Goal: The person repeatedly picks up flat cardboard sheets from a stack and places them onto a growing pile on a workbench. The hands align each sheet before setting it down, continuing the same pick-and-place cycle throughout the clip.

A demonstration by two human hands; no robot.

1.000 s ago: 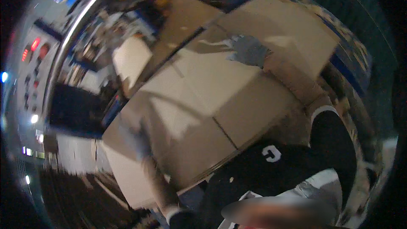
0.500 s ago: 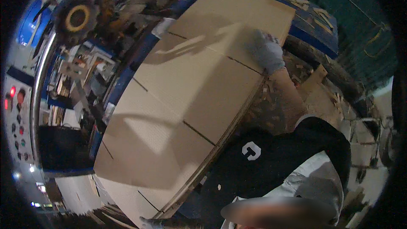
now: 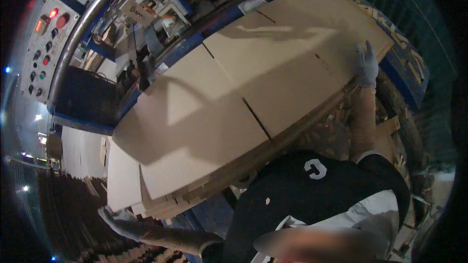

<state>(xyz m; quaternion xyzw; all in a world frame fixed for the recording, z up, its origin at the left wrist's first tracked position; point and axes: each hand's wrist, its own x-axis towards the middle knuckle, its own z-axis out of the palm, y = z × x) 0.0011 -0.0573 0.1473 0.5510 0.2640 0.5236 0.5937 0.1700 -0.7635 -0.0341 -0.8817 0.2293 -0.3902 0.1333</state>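
Observation:
A stack of slotted brown cardboard sheets [image 3: 209,112] stretches across the middle, with dark slots cut along the top sheet's long edges. My right hand [image 3: 367,65], in a pale glove, lies against the stack's near edge at the far right end, its fingers stretched out. By the near left corner is my left hand [image 3: 119,221], also gloved, with fingers extended and apart beside the lower sheets. Neither hand is visibly wrapped round a sheet. Sheet layers show unevenly along the near side, and one corner flap [image 3: 123,180] sticks out at the left.
A control panel [image 3: 48,48] with lit red lamps and knobs stands at the left behind a curved metal rail [image 3: 80,34]. Blue machine framework [image 3: 83,92] borders the far side. Cardboard scraps [image 3: 414,65] litter the blue ledge at right. More stacked cardboard [image 3: 73,204] is at lower left.
My left hand has come into view by the stack's left corner. My right hand is farther right in the picture, its fingers now straighter. The view has turned, and the stack appears more level.

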